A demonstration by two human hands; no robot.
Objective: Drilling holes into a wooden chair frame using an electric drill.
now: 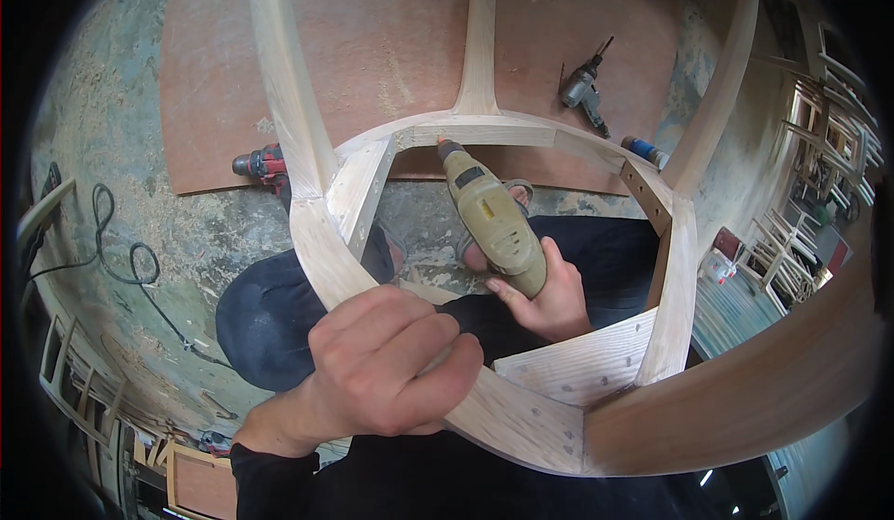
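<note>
A pale wooden chair frame (317, 250), a curved seat ring with long legs, lies upturned over my knees. My left hand (391, 362) is closed around the near left part of the ring. Inside the ring, my right hand (554, 297) grips an olive-green power drill (494, 217); its handle is mostly hidden behind the body. The drill's nose points at the far inner rail (494, 135), and its tip appears to meet the wood there. Wooden corner braces (358, 199) with screw holes join the inside of the ring.
A grey power driver (579, 87) lies on the brown board (391, 45) beyond the frame. Near the left leg is a red and black drill (263, 164), partly covered. A blue cylinder (644, 151) is at the right. A black cable (140, 278) curls across the floor; wooden frames (782, 255) are stacked farther right.
</note>
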